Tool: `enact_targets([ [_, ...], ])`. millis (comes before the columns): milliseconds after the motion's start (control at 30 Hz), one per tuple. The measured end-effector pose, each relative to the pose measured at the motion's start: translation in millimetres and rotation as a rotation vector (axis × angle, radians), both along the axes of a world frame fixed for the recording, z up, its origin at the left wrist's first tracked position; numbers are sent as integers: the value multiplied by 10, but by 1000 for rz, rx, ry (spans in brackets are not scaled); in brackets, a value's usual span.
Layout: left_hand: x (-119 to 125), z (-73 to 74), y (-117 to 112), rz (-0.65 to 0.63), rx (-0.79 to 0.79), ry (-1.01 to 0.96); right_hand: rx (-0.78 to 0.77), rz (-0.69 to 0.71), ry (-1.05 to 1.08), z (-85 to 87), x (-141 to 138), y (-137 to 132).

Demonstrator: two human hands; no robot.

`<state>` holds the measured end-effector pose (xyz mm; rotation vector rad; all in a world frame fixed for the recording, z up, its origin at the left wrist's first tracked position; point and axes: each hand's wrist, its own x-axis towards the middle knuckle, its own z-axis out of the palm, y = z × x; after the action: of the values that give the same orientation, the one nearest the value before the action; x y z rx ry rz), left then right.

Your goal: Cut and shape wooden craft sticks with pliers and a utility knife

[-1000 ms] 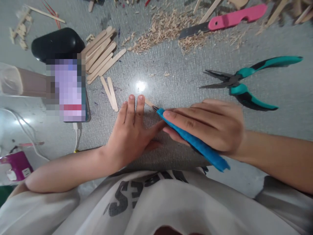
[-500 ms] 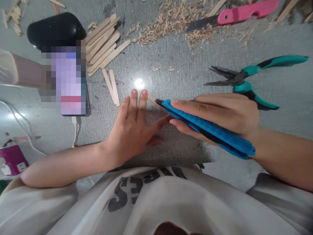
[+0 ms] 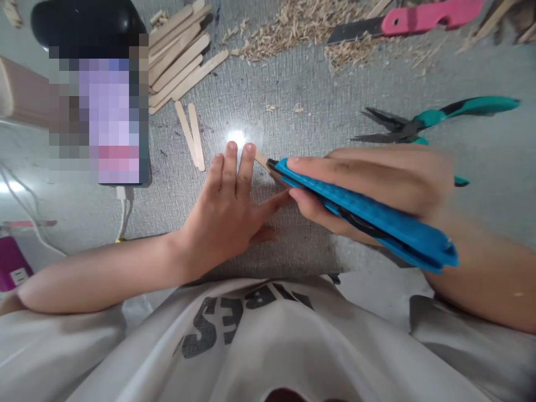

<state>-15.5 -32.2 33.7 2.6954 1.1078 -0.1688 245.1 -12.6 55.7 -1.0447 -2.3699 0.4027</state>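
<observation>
A blue utility knife (image 3: pixel 360 215) is gripped in my right hand (image 3: pixel 389 176), its handle slanting from lower right to upper left. The knife's dark front end rests over a narrow wooden craft stick (image 3: pixel 262 161), which is partly hidden beneath it. My left hand (image 3: pixel 224 215) lies palm down on the table, fingers spread. One of its fingers reaches toward the stick's near end, close to my right fingertips; whether it presses on the stick is hidden. Two short stick pieces (image 3: pixel 193 137) lie beyond my left hand.
Needle-nose pliers (image 3: pixel 406 131) lie open beyond my right hand. A pink-handled knife (image 3: pixel 431 18) rests by wood shavings (image 3: pixel 288 28) at the back. Craft sticks (image 3: pixel 180 61) are piled back left, near a blurred-out phone (image 3: pixel 111 123) on a white cable (image 3: pixel 124 212) and a black case (image 3: pixel 87 25).
My right hand has tilted the utility knife slightly, its rear end swinging right. The left hand keeps its spread pose. The whole view has shifted a little.
</observation>
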Motion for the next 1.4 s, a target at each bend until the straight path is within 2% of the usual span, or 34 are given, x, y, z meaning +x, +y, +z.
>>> enact_targets([
  [167,-9,-2,-5,-24,41,9,231,36,28,-148,-62,2],
  [433,4,45,10,-52,64,26,337,133,36,-274,-63,-28],
  [767,5,69,27,-92,126,72,367,173,19,-269,-71,-42],
  [933,0,64,34,-108,177,65,356,131,41,-275,-90,-79],
  [1200,-6,143,112,-171,223,90,315,91,30,-304,-71,-142],
  [1400,0,118,91,-163,226,54,309,90,30,-299,-41,-194],
])
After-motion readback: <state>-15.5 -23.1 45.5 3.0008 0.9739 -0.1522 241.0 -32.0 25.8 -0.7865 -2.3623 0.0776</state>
